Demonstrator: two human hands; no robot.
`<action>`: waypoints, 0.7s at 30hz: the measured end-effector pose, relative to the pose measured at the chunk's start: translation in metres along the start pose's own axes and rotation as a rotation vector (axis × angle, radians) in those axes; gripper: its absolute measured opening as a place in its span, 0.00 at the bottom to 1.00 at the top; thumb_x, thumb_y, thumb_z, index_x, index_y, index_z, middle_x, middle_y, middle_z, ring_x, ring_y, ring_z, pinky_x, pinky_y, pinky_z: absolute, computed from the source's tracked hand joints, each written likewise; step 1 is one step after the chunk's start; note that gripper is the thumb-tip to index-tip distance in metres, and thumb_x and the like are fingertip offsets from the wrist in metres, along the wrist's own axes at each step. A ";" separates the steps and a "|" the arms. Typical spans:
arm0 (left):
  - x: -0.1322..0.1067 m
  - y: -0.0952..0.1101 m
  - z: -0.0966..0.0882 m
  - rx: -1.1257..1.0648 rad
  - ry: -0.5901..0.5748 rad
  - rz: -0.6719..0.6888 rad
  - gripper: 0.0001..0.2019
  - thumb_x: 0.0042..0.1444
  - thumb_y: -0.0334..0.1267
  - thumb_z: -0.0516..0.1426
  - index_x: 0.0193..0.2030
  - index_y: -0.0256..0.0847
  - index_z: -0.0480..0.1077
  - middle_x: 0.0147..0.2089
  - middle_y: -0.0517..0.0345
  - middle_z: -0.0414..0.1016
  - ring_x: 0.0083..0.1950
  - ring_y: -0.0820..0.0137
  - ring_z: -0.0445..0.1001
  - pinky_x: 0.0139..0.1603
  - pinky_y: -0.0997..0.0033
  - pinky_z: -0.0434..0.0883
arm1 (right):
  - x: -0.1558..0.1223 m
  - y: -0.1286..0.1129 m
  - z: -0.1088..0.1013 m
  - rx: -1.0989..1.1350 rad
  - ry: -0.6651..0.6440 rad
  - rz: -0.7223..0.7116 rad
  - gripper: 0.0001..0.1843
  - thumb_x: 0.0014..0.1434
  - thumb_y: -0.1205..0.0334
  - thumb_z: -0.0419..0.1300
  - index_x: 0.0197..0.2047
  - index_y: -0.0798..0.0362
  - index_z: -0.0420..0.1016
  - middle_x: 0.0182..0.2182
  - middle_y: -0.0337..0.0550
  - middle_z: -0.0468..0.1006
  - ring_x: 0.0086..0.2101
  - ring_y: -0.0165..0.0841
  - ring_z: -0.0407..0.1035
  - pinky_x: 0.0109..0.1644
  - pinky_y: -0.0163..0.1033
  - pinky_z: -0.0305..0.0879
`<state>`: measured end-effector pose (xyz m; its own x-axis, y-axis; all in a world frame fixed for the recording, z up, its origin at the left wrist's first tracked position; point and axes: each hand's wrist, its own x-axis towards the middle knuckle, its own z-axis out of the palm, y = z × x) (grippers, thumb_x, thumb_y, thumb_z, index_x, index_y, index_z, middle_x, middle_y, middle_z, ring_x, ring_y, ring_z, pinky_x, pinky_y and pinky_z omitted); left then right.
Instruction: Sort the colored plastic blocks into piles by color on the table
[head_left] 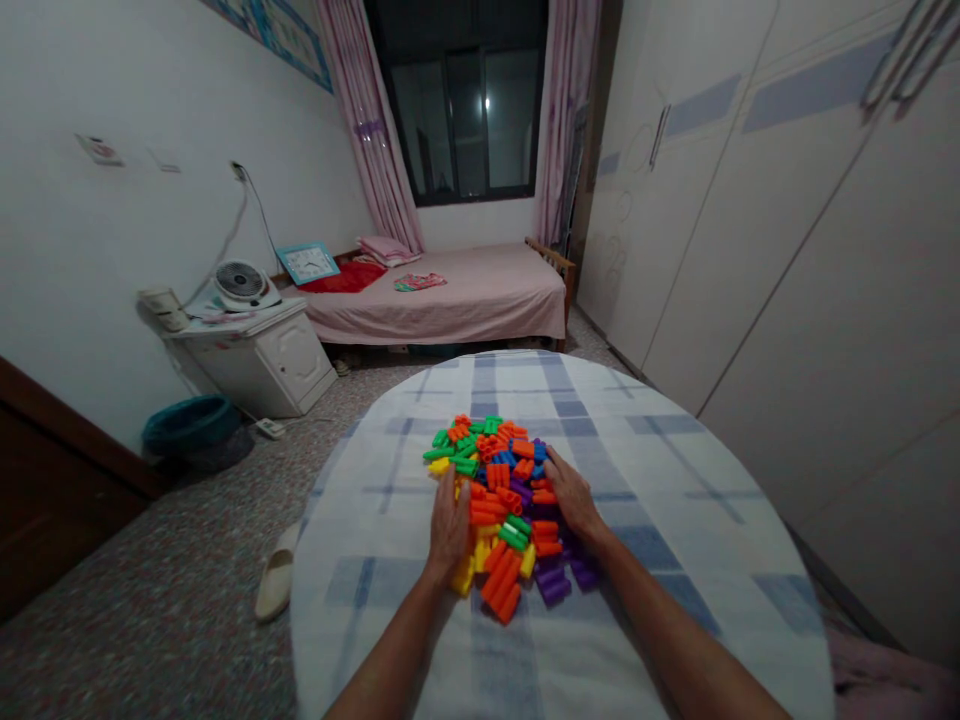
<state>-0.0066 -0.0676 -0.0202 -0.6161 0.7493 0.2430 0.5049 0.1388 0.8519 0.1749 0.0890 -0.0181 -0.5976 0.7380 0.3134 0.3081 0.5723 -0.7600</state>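
Observation:
A heap of plastic building blocks (495, 505) in orange, green, yellow, blue and purple lies on the round table (645, 480), which has a checked white and blue cloth. My left hand (450, 520) rests along the heap's left side, fingers stretched forward and touching yellow and orange blocks. On the right side, my right hand (574, 490) lies against the blocks, near blue and orange ones, its fingers extended. Neither hand grips a block that I can see. Some purple blocks (553, 583) sit at the near right edge of the heap, partly by my right wrist.
Beyond the table stands a bed (480, 300) with a pink sheet. To the left are a white cabinet (289, 360) with a fan (241, 284) on it, a bin (191, 425), and a slipper (276, 580) on the floor. A tall wardrobe (750, 250) lines the right.

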 end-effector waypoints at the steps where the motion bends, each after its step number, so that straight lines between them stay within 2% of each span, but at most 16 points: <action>1: 0.004 0.007 0.005 -0.075 0.013 -0.018 0.27 0.64 0.51 0.42 0.64 0.39 0.56 0.67 0.44 0.57 0.69 0.63 0.54 0.68 0.55 0.53 | 0.003 -0.009 0.001 0.108 0.004 0.055 0.28 0.64 0.42 0.41 0.62 0.42 0.61 0.58 0.41 0.69 0.58 0.41 0.61 0.62 0.54 0.56; 4: 0.017 0.025 0.013 -0.287 -0.050 -0.052 0.26 0.63 0.53 0.44 0.60 0.38 0.61 0.65 0.45 0.62 0.66 0.64 0.60 0.67 0.59 0.55 | 0.012 -0.033 0.000 0.427 -0.003 0.203 0.31 0.62 0.38 0.44 0.60 0.46 0.64 0.58 0.43 0.68 0.57 0.41 0.62 0.59 0.52 0.61; 8: 0.033 0.047 0.014 -0.383 -0.111 -0.053 0.23 0.60 0.50 0.49 0.56 0.38 0.66 0.60 0.47 0.69 0.62 0.62 0.65 0.64 0.59 0.59 | 0.020 -0.057 0.001 0.623 -0.048 0.217 0.27 0.57 0.41 0.53 0.53 0.49 0.72 0.52 0.45 0.74 0.53 0.41 0.66 0.57 0.49 0.63; 12: 0.030 0.070 0.009 -0.383 -0.116 0.077 0.19 0.60 0.47 0.50 0.50 0.38 0.70 0.54 0.49 0.72 0.58 0.64 0.68 0.63 0.62 0.61 | 0.016 -0.074 0.003 0.621 -0.023 0.081 0.20 0.54 0.46 0.59 0.44 0.50 0.76 0.46 0.44 0.77 0.49 0.40 0.69 0.57 0.47 0.61; 14: 0.021 0.078 0.004 -0.390 -0.124 0.147 0.17 0.61 0.47 0.49 0.47 0.39 0.71 0.50 0.51 0.74 0.54 0.65 0.70 0.59 0.63 0.64 | 0.006 -0.082 -0.001 0.589 -0.023 0.015 0.17 0.54 0.49 0.59 0.42 0.50 0.76 0.43 0.43 0.78 0.47 0.39 0.70 0.55 0.46 0.63; 17: 0.000 0.083 -0.007 -0.393 -0.137 0.182 0.17 0.61 0.48 0.49 0.44 0.39 0.72 0.45 0.52 0.75 0.49 0.65 0.72 0.54 0.65 0.67 | -0.015 -0.095 -0.011 0.504 -0.049 -0.060 0.14 0.56 0.51 0.58 0.40 0.51 0.77 0.42 0.42 0.78 0.47 0.38 0.69 0.56 0.45 0.62; 19: -0.016 0.078 -0.015 -0.361 -0.082 0.180 0.17 0.62 0.48 0.48 0.44 0.39 0.72 0.46 0.52 0.74 0.50 0.66 0.72 0.55 0.64 0.66 | -0.034 -0.097 -0.020 0.407 -0.006 -0.079 0.14 0.57 0.52 0.57 0.41 0.50 0.77 0.45 0.43 0.77 0.51 0.39 0.67 0.59 0.46 0.58; 21: -0.032 0.066 -0.021 -0.285 0.058 0.164 0.18 0.62 0.48 0.47 0.46 0.40 0.71 0.50 0.50 0.73 0.54 0.65 0.69 0.60 0.62 0.63 | -0.054 -0.092 -0.025 0.274 0.130 -0.054 0.17 0.58 0.51 0.54 0.45 0.49 0.76 0.50 0.44 0.74 0.56 0.40 0.62 0.63 0.48 0.52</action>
<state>0.0334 -0.0963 0.0380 -0.5781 0.7076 0.4063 0.4156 -0.1733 0.8929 0.1975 0.0051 0.0495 -0.5025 0.7589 0.4142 0.0566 0.5069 -0.8602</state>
